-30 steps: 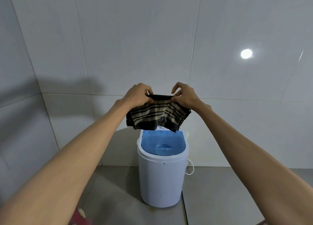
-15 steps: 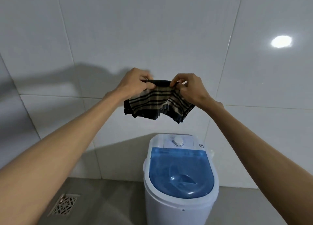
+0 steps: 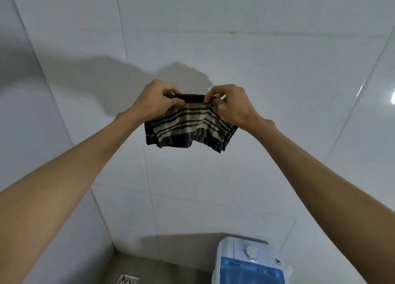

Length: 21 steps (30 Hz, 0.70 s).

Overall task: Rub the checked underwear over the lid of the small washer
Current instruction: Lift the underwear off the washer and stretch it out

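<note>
Head view: left hand (image 3: 154, 101) and right hand (image 3: 233, 105) each pinch the checked underwear (image 3: 188, 126) waistband, high above the washer (image 3: 245, 260).

Both bare arms reach forward and upward, nearly straight, forearms converging. The left hand (image 3: 157, 101) and the right hand (image 3: 232, 105) sit close together at the same height, backs toward the camera, fingers (image 3: 177, 101) curled and pinched shut on the checked underwear (image 3: 188, 125); the thumbs seem tucked behind.
</note>
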{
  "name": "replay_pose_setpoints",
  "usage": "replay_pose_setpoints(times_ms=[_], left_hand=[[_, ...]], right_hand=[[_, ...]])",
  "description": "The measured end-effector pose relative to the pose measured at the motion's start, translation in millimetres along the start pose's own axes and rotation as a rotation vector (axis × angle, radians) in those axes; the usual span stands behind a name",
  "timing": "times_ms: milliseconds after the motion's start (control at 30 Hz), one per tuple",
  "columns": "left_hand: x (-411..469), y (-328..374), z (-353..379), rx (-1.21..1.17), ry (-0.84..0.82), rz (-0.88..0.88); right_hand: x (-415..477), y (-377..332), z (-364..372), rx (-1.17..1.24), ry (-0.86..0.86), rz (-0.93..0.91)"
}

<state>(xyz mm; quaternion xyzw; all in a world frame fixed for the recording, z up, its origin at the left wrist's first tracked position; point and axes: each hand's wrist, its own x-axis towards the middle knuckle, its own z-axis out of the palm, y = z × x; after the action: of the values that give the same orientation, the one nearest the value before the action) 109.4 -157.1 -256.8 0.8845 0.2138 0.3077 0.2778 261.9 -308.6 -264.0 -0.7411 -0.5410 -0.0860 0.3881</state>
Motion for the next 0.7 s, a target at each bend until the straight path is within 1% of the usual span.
replay_pose_setpoints(times_ms=[200, 400, 533, 600, 700], left_hand=[[68.2, 38.4, -157.5, 0.144, 0.13, 0.017], [110.4, 32.7, -264.9, 0.238, 0.338, 0.063], [135.6, 7.2, -300.0, 0.285, 0.46, 0.03], [144.0, -10.3, -301.2, 0.31, 0.483, -0.004], [149.8, -38.8, -288.1, 0.288, 0.51, -0.057]], right_hand=[[128.4, -125.0, -48.2, -0.032, -0.008, -0.093], [225.5, -210.6, -46.9, -0.055, 0.002, -0.16], [267.0, -243.8, -20.9, -0.153, 0.005, -0.197], [273.9, -248.2, -1.8, -0.227, 0.015, -0.2], [270.2, -241.6, 29.3, -0.363, 0.081, -0.229]])
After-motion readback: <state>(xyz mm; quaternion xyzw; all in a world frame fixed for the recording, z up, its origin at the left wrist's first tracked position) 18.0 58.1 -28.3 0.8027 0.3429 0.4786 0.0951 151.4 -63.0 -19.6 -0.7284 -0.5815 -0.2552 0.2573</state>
